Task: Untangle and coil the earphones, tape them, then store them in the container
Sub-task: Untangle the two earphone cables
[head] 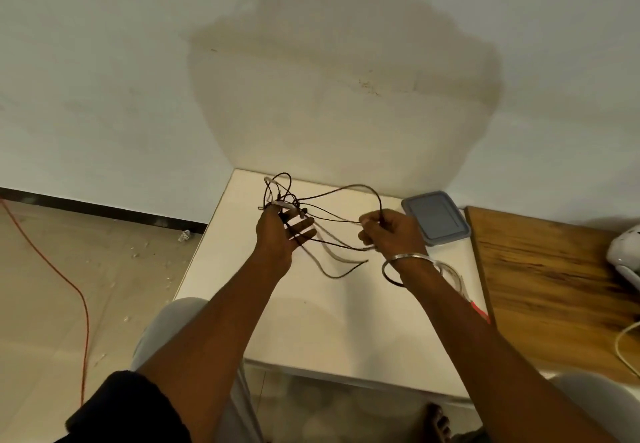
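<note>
A tangle of thin dark and pale earphone cables (332, 214) hangs in the air above the white table (311, 321), stretched between my two hands. My left hand (282, 231) is on the left with fingers spread; cable loops are draped over and through its fingers and rise above them. My right hand (388, 231) pinches several strands in curled fingers. Loose cable ends dangle below toward the table. A grey-lidded container (436, 217) lies closed at the table's back right. A roll of clear tape (450, 276) sits partly hidden behind my right wrist.
A wooden surface (554, 286) adjoins the table on the right, with a white object (625, 252) and a white cord on it. A red-handled item (479, 311) peeks out beside my right forearm. An orange cable (62, 269) runs over the floor at left. A white wall stands close behind.
</note>
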